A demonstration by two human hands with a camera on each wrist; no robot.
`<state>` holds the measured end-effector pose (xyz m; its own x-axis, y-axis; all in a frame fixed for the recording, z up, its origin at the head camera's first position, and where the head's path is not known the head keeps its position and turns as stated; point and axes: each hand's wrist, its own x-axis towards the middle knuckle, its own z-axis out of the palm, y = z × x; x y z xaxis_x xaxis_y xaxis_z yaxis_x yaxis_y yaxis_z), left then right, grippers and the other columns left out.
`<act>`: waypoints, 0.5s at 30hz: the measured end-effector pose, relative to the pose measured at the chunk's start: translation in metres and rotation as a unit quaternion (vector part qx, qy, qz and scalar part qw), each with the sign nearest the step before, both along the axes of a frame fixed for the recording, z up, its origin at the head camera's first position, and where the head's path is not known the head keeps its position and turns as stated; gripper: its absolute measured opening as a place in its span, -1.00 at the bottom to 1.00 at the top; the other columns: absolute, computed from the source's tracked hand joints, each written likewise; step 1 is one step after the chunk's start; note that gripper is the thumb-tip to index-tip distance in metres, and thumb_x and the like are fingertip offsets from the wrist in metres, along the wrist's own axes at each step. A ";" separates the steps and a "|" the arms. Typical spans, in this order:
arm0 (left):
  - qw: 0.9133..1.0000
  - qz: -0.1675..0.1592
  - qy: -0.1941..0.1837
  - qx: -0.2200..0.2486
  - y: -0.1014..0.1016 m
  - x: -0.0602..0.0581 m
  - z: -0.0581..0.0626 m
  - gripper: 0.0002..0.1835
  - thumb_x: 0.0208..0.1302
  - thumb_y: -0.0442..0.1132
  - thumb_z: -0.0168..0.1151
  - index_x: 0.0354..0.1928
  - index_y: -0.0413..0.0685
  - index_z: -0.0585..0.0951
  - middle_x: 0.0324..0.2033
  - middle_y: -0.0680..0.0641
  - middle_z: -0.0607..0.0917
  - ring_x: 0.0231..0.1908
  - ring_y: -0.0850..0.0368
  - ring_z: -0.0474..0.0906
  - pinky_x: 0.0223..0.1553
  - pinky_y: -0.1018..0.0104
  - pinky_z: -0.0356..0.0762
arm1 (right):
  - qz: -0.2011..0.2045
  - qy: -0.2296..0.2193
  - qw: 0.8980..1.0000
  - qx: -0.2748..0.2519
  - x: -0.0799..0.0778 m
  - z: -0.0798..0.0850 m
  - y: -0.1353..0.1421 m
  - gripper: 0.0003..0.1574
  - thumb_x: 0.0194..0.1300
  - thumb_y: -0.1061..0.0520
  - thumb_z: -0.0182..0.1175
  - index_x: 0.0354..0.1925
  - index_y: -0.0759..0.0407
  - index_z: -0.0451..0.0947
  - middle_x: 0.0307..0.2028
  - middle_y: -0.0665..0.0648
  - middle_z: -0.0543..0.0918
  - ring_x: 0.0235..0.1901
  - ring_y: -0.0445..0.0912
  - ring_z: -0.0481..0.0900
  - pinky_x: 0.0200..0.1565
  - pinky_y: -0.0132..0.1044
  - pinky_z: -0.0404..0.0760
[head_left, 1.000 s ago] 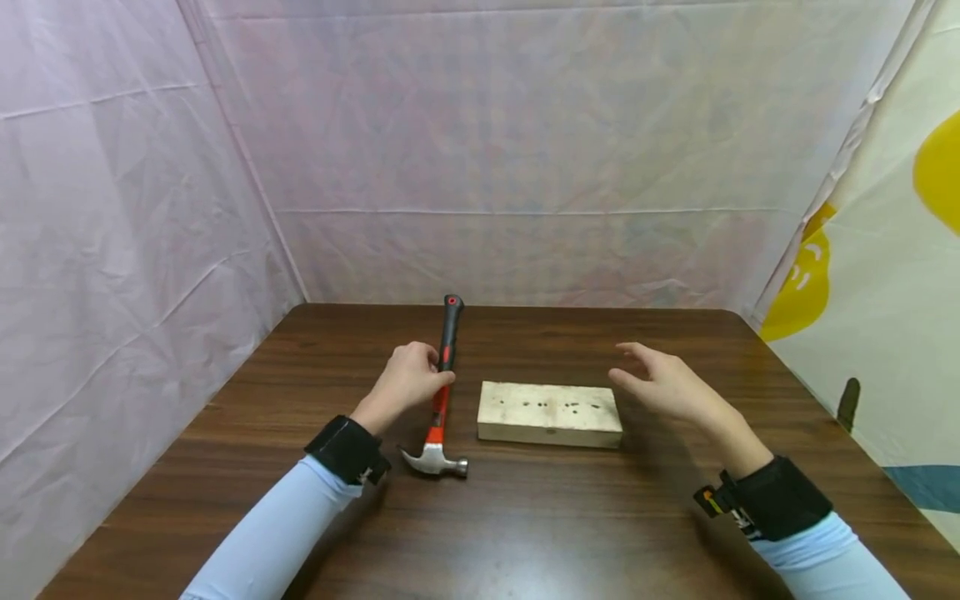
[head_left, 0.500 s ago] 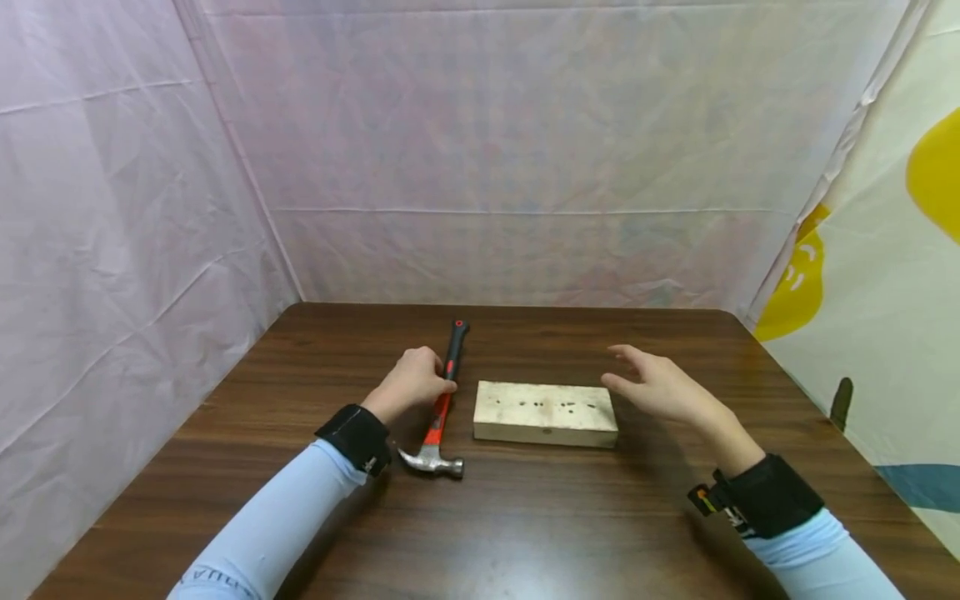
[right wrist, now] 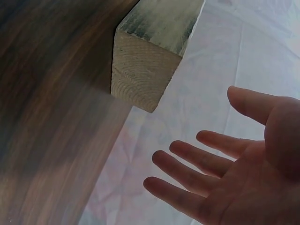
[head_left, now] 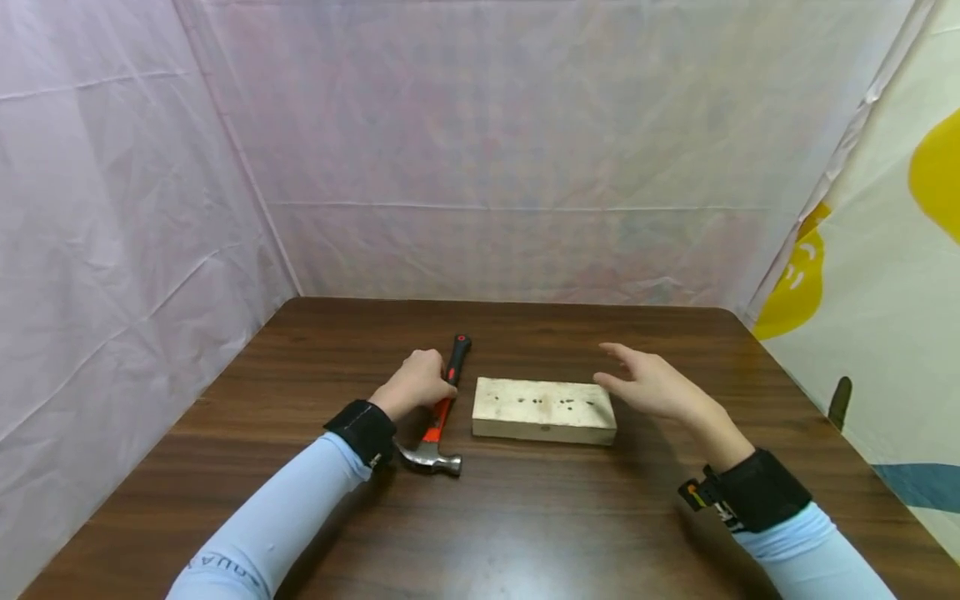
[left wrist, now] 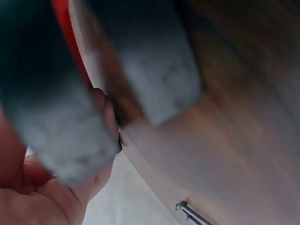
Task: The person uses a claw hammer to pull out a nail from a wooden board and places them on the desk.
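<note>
In the head view my left hand point(head_left: 416, 383) grips the red and black handle of a claw hammer point(head_left: 437, 425). The hammer's steel head points towards me, and the handle's black end leads away. Whether the head touches the table, I cannot tell. Close up in the left wrist view, the two blurred claw prongs point(left wrist: 164, 79) cover part of the left hand point(left wrist: 61, 197). A pale wooden block point(head_left: 543, 408) with dark holes or marks on top lies right of the hammer. Off the block's right end, my right hand point(head_left: 660, 387) holds nothing, its fingers spread in the right wrist view.
Beneath everything is a dark brown wooden table point(head_left: 525, 517). Pale sheeting point(head_left: 495, 150) hangs behind it and at the left; a patterned sheet point(head_left: 885, 333) hangs at the right. Slim metal pieces resembling nails point(left wrist: 192, 213) show low in the left wrist view.
The hammer's handle end has come down in view and slightly right, while its head stays nearly in place. My left hand has shifted slightly with it; my right hand has edged left.
</note>
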<state>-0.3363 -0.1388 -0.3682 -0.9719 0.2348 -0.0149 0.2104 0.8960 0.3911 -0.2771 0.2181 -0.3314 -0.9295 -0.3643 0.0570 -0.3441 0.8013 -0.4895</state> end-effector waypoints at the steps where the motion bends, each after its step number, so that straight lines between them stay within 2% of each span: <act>1: 1.000 0.000 -0.001 -0.001 0.000 -0.001 0.000 -0.72 0.08 -0.18 0.45 -0.65 -0.07 0.59 -0.71 0.02 0.57 -0.70 0.20 0.53 -0.64 0.42 0.43 | 0.000 -0.001 1.000 0.002 -0.001 0.000 0.000 -0.18 0.50 -0.17 0.03 0.49 0.22 0.10 0.31 0.32 0.32 0.24 0.28 0.36 0.08 0.09 0.41; 4: 1.000 -0.003 0.004 -0.011 0.001 0.000 0.001 -0.70 0.13 -0.15 0.44 -0.65 -0.07 0.58 -0.70 0.02 0.56 -0.68 0.20 0.52 -0.64 0.42 0.42 | 0.002 -0.002 1.000 0.004 -0.003 0.000 -0.001 -0.17 0.51 -0.16 0.03 0.51 0.20 0.07 0.34 0.32 0.28 0.27 0.26 0.33 0.11 0.11 0.36; 8: 0.999 -0.006 0.022 -0.024 -0.001 0.006 0.003 -0.68 0.24 -0.06 0.36 -0.58 -0.06 0.58 -0.66 0.03 0.54 -0.64 0.18 0.48 -0.62 0.40 0.37 | 0.003 0.000 1.000 0.011 -0.003 -0.001 0.000 -0.15 0.51 -0.15 0.03 0.52 0.22 0.04 0.37 0.34 0.23 0.29 0.27 0.28 0.15 0.13 0.32; 12: 0.999 -0.002 0.042 -0.017 -0.008 0.015 0.011 -0.70 0.32 0.02 0.27 -0.40 -0.06 0.64 -0.54 0.04 0.58 -0.54 0.15 0.53 -0.54 0.35 0.41 | 0.000 0.003 1.000 0.020 -0.002 -0.001 0.004 -0.13 0.51 -0.15 0.03 0.52 0.26 0.02 0.39 0.37 0.15 0.34 0.31 0.18 0.19 0.15 0.25; 15: 0.997 -0.016 0.077 -0.013 -0.016 0.020 0.020 -0.71 0.33 0.02 0.26 -0.24 -0.08 0.68 -0.39 0.03 0.62 -0.38 0.11 0.59 -0.39 0.28 0.49 | -0.009 0.010 0.999 0.029 -0.004 0.000 0.009 -0.12 0.51 -0.17 0.01 0.52 0.27 0.01 0.41 0.39 0.08 0.37 0.33 0.07 0.24 0.16 0.15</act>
<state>-0.3167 -0.1549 -0.3481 -0.9552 0.2676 0.1263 0.2948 0.8973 0.3285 -0.2812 0.2275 -0.3317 -0.9349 -0.3507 0.0555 -0.3387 0.8339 -0.4357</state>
